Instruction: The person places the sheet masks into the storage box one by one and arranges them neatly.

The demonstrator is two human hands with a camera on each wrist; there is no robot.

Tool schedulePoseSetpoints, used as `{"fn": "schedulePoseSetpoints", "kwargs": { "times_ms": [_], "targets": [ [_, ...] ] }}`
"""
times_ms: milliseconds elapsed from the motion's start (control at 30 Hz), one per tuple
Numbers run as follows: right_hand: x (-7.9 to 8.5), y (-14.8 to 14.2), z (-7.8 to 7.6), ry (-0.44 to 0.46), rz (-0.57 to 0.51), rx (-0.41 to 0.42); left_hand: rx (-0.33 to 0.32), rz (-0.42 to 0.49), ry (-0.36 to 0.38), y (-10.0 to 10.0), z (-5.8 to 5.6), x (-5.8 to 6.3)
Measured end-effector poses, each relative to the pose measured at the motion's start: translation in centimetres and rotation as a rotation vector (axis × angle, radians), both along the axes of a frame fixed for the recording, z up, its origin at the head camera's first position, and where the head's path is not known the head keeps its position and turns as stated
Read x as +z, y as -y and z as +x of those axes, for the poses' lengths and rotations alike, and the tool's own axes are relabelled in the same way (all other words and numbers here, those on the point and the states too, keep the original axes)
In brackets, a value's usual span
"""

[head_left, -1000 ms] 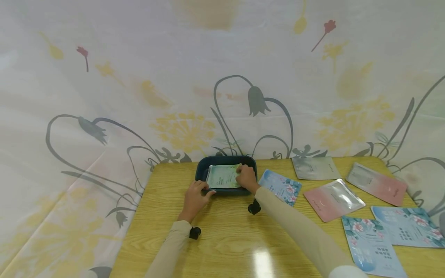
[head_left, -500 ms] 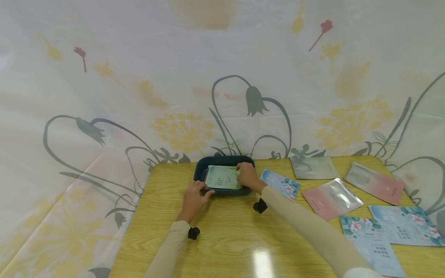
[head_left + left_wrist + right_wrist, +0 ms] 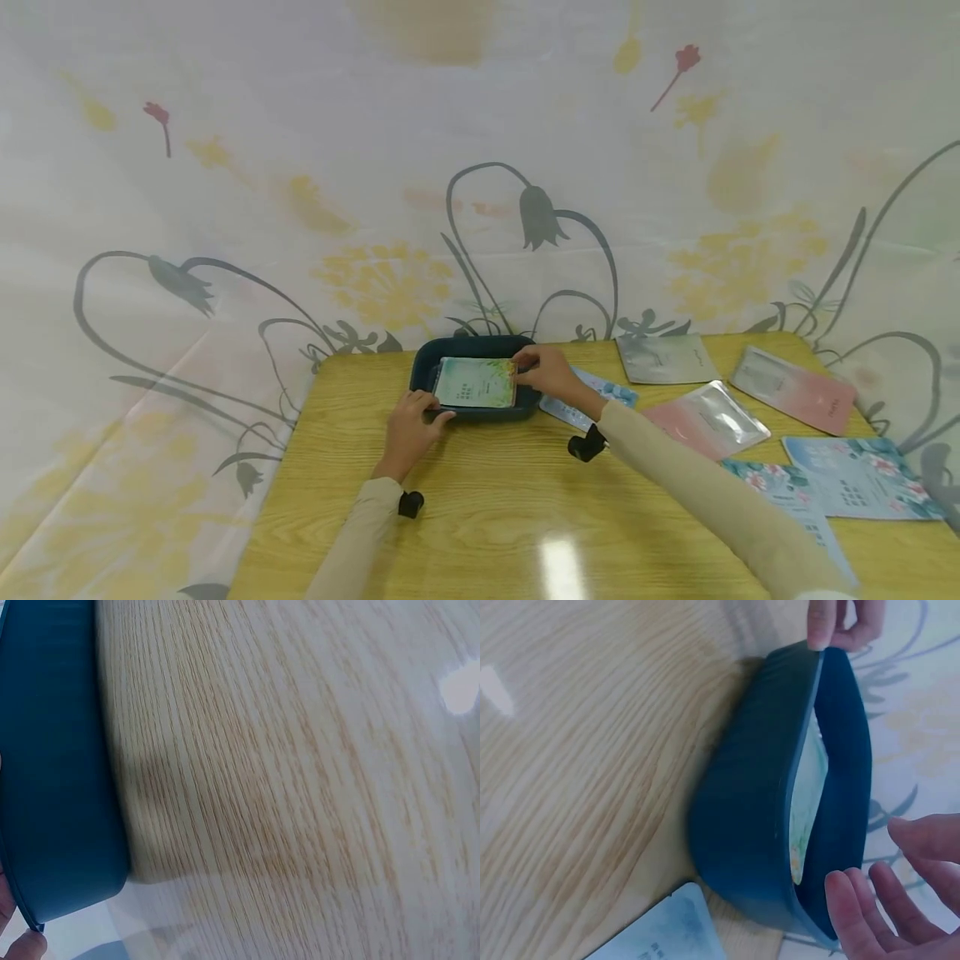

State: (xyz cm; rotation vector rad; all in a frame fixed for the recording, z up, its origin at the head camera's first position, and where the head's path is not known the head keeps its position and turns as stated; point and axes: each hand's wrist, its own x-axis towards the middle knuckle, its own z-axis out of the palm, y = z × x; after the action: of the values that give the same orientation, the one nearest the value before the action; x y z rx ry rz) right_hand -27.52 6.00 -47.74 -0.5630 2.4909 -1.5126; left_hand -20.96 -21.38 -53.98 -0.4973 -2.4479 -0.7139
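A dark teal plastic basket [image 3: 487, 414] stands near the back of the table. Inside it lies a pale green face mask packet [image 3: 476, 383], printed side up. At the front left corner of the basket, my left hand [image 3: 407, 429] pinches the rim between thumb and fingers. My right hand [image 3: 551, 372] hovers at the basket's right end. In the right wrist view its fingers [image 3: 847, 904] are spread near the rim, apart from the thumb, with nothing held. In the left wrist view, the basket's outer wall [image 3: 56, 765] fills the left side.
Right of the basket lies a blue floral packet [image 3: 573, 410], partly under the right hand. Farther right are a silver packet [image 3: 667, 360], two pink and silver packets [image 3: 795, 390] and two more blue floral ones [image 3: 862, 479]. A patterned cloth [image 3: 420, 208] hangs behind the table.
My right hand has let go of the green packet and drawn slightly right, its fingers loosening. The left hand keeps its hold on the rim. The head view has turned a little right.
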Motion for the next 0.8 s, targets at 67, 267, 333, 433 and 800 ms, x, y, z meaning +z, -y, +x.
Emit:
{"fn": "schedulePoseSetpoints", "kwargs": {
  "times_ms": [67,267,333,433,800],
  "targets": [
    [0.1,-0.6,0.2,0.036,-0.026,-0.005,0.000,-0.003,-0.015,0.1,0.0,0.0],
    [0.1,-2.5,0.6,0.087,-0.096,-0.019,0.008,-0.006,-0.012,0.2,-0.2,-0.2],
    [0.1,-3.1,0.7,0.098,-0.109,-0.035,0.010,-0.004,0.001,0.2,-0.2,-0.2],
    [0.4,-3.9,1.2,0.106,-0.115,-0.056,0.015,-0.001,0.016,0.2,-0.2,-0.1],
    [-0.2,-6.8,1.8,0.153,-0.118,-0.141,0.028,0.001,0.049,-0.1,0.0,0.1]
  ]
}}
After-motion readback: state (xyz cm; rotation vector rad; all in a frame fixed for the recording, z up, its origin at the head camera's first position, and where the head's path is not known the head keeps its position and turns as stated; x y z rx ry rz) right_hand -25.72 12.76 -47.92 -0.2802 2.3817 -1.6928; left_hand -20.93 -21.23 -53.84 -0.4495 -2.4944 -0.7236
